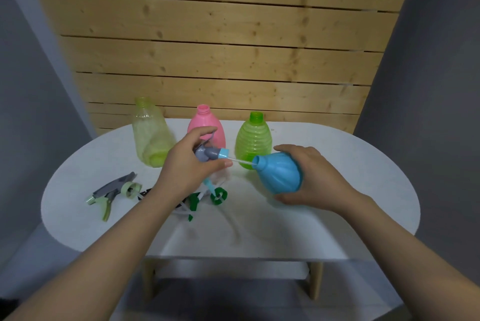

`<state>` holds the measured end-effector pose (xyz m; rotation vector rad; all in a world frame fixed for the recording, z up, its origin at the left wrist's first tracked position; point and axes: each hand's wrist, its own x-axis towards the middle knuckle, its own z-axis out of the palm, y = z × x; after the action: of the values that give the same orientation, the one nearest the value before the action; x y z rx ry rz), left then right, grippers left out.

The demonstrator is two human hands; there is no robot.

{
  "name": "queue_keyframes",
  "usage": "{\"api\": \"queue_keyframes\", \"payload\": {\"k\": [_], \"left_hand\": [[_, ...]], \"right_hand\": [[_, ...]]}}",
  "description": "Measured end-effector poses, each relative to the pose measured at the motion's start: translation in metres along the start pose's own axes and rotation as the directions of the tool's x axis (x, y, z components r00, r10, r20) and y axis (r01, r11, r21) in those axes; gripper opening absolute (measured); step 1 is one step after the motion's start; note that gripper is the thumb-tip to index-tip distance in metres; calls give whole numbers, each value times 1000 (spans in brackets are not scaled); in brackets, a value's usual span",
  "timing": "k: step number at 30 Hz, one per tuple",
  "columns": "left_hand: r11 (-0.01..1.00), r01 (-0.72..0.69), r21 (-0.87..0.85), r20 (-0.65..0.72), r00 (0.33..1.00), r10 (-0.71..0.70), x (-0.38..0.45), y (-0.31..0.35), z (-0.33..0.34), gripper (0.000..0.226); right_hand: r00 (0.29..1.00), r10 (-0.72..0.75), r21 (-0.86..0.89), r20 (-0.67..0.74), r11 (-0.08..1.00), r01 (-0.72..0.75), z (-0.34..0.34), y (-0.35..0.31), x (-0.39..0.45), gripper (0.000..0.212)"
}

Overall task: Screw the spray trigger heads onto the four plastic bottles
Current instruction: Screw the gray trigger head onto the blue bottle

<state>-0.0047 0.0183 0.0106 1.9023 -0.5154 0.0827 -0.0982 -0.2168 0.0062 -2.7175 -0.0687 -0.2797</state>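
1. Bottle first: your right hand (309,178) wraps the tilted blue bottle (280,172) around its belly. It looks light and thin-walled, so hold it gently or it may dent.
2. Your left hand (187,165) pinches the blue-collared trigger head (211,153); its thin, bendy dip tube (241,161) has its tip at the bottle's mouth. Turn by the collar.
3. Loose trigger heads (117,191) lie on the white table (337,230).
4. Farther back, the yellow bottle (150,133), pink bottle (207,123) and green bottle (253,136) stand uncapped.
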Motion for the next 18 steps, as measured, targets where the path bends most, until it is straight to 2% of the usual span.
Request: {"api": "queue_keyframes", "payload": {"k": [5, 8, 13, 18], "left_hand": [[1000, -20, 8, 181, 983, 18, -3, 5, 10, 68], [1000, 7, 9, 261, 965, -10, -2, 8, 12, 53], [999, 32, 31, 482, 875, -43, -3, 9, 12, 33], [996, 83, 44, 478, 873, -94, -1, 5, 12, 26]], "right_hand": [[999, -26, 48, 40, 999, 24, -1, -12, 1, 78], [996, -55, 65, 69, 997, 50, -2, -14, 2, 75], [979, -84, 138, 187, 989, 59, -2, -15, 2, 72], [963, -59, 240, 262, 971, -6, -3, -11, 3, 72]]}}
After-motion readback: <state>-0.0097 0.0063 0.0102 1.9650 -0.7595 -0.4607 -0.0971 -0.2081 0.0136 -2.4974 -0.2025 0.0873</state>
